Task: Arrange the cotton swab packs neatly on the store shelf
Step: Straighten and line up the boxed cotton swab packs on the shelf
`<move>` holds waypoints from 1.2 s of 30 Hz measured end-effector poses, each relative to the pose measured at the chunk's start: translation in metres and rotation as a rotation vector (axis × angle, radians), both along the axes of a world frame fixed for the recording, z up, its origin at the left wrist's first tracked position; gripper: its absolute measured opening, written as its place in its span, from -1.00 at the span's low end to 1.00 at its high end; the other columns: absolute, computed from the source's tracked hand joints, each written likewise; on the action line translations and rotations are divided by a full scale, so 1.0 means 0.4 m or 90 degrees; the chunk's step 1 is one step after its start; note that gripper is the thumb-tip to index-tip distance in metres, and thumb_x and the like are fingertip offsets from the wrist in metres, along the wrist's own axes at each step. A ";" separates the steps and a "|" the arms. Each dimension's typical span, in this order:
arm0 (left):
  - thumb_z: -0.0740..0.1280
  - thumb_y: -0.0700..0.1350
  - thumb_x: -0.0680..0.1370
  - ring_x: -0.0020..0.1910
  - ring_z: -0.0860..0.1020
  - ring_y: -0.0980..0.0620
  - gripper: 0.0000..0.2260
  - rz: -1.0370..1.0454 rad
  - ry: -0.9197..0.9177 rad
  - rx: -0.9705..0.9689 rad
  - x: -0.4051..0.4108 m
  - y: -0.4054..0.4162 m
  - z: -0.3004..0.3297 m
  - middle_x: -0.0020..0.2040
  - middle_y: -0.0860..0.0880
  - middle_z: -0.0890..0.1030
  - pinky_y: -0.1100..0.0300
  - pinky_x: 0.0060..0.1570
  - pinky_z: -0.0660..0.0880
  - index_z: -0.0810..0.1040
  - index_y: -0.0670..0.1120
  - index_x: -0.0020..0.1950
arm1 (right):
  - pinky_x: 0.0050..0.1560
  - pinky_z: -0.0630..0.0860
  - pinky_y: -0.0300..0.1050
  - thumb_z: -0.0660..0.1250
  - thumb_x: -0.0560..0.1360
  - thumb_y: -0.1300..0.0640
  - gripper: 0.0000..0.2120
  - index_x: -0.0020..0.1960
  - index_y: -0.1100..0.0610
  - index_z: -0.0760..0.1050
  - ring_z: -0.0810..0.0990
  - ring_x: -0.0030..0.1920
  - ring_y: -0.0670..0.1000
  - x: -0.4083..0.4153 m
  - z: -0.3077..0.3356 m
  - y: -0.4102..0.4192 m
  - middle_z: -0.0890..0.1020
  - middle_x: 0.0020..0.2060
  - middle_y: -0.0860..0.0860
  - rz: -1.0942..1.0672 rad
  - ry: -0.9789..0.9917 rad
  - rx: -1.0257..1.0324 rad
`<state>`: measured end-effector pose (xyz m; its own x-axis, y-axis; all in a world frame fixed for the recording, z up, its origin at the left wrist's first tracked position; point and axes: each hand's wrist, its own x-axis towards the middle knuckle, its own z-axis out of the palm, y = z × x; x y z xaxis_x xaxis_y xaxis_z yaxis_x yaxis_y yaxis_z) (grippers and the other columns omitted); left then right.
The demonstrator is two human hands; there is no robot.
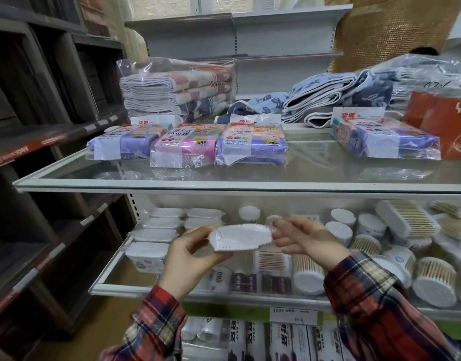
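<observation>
A flat white cotton swab pack (241, 237) is held in the air in front of the middle shelf (172, 291). My left hand (190, 259) grips its left end between thumb and fingers. My right hand (303, 237) pinches its right end. Behind them the shelf holds white rectangular swab boxes (159, 227) stacked at the left. Round tubs of wooden-stick swabs (432, 280) crowd the right, many lying on their sides.
The glass shelf (224, 185) above carries packs of bin bags (250, 144), and folded towels (177, 89) lie behind them. Dark empty shelving (41, 126) stands at the left. Rolls of wrap (250, 340) fill the shelf below.
</observation>
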<state>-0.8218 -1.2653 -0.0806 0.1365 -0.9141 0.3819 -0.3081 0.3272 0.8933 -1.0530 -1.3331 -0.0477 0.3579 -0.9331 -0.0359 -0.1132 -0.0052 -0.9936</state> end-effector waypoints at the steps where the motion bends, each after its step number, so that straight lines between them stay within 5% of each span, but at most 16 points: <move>1: 0.59 -0.12 0.26 0.10 0.61 0.13 -0.60 0.004 -0.024 -0.028 0.004 0.004 0.000 0.06 0.11 0.67 0.19 0.15 0.53 0.65 0.09 0.06 | -0.30 0.58 -0.25 0.35 0.35 -0.15 -0.50 0.10 0.22 0.54 0.62 -0.30 -0.01 0.004 0.004 -0.003 0.66 -0.19 0.10 -0.023 -0.018 0.064; 3: 0.59 0.00 0.25 0.09 0.61 0.13 -0.59 0.010 -0.060 -0.080 0.011 0.008 -0.001 0.05 0.16 0.67 0.24 0.11 0.53 0.66 0.14 0.07 | -0.42 0.56 -0.21 0.31 0.24 -0.25 -0.40 -0.01 0.25 0.54 0.58 -0.43 0.03 0.008 0.008 -0.003 0.64 -0.32 0.14 -0.039 -0.029 0.155; 7: 0.52 -0.02 0.33 0.14 0.59 0.11 -0.67 0.016 -0.162 -0.172 0.018 0.003 -0.011 0.07 0.18 0.66 0.04 0.16 0.52 0.66 0.11 0.08 | -0.24 0.64 -0.09 0.37 0.23 -0.23 -0.36 0.10 0.25 0.55 0.67 -0.30 0.08 0.020 -0.004 0.012 0.70 -0.25 0.11 0.013 0.001 0.199; 9: 0.51 -0.04 0.36 0.20 0.56 0.10 -0.70 0.029 -0.229 -0.215 0.018 -0.001 -0.017 0.09 0.20 0.65 -0.04 0.20 0.47 0.67 0.09 0.08 | -0.23 0.62 -0.12 0.38 0.31 -0.18 -0.45 0.11 0.22 0.56 0.70 -0.22 0.07 0.031 -0.008 0.019 0.72 -0.15 0.11 0.048 -0.006 0.210; 12: 0.49 -0.04 0.38 0.25 0.52 0.10 -0.72 0.047 -0.271 -0.254 0.017 -0.003 -0.024 0.11 0.21 0.64 -0.01 0.22 0.44 0.66 0.10 0.08 | -0.30 0.59 -0.19 0.38 0.43 -0.05 -0.64 0.08 0.19 0.55 0.69 -0.28 -0.01 0.041 -0.008 0.027 0.71 -0.28 0.04 0.079 -0.046 0.244; 19: 0.47 0.01 0.38 0.28 0.48 0.13 -0.64 0.076 -0.293 -0.240 0.019 -0.001 -0.042 0.18 0.25 0.60 -0.03 0.24 0.40 0.59 0.14 0.17 | -0.23 0.61 -0.16 0.46 0.31 0.07 -0.52 0.16 0.26 0.52 0.69 -0.10 0.06 0.055 -0.030 0.033 0.70 -0.03 0.15 0.077 -0.086 0.295; 23: 0.50 -0.14 0.39 0.36 0.40 0.15 -0.47 0.093 -0.313 -0.178 0.021 0.002 -0.056 0.35 0.25 0.46 0.05 0.34 0.32 0.49 0.19 0.31 | -0.24 0.63 -0.16 0.46 0.29 0.15 -0.50 0.18 0.27 0.47 0.70 -0.08 0.09 0.056 -0.031 0.034 0.69 -0.02 0.18 0.055 -0.130 0.290; 28: 0.25 -0.42 0.50 0.28 0.46 0.22 -0.43 0.205 -0.130 -0.084 0.008 0.029 -0.072 0.30 0.16 0.48 0.29 0.27 0.40 0.38 0.10 0.39 | 0.00 0.58 -0.13 0.51 0.31 0.13 -0.45 0.26 0.14 0.44 0.67 -0.02 0.00 0.052 -0.024 0.036 0.68 0.00 0.01 -0.042 -0.037 0.139; 31: 0.15 -0.41 0.55 0.13 0.57 0.21 -0.52 0.216 0.019 0.026 0.004 0.043 -0.069 0.13 0.13 0.61 0.29 0.13 0.51 0.51 0.14 0.20 | -0.01 0.51 -0.23 0.49 0.37 0.14 -0.56 0.19 -0.02 0.45 0.59 -0.03 -0.14 0.058 -0.017 0.039 0.60 -0.06 -0.13 -0.090 -0.014 0.060; 36: 0.15 -0.38 0.57 0.04 0.61 0.22 -0.57 0.161 0.065 0.115 -0.029 0.054 -0.071 0.13 0.12 0.62 0.36 0.00 0.54 0.51 0.10 0.23 | 0.09 0.51 -0.19 0.50 0.36 0.15 -0.54 0.22 0.02 0.47 0.57 0.00 -0.14 0.080 -0.030 0.034 0.58 -0.05 -0.13 -0.101 -0.015 0.036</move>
<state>-0.8333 -1.2437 -0.1091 0.3975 -0.8978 0.1898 -0.2658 0.0854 0.9602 -1.0212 -1.3195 -0.0597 0.2077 -0.9746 -0.0842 -0.0854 0.0677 -0.9940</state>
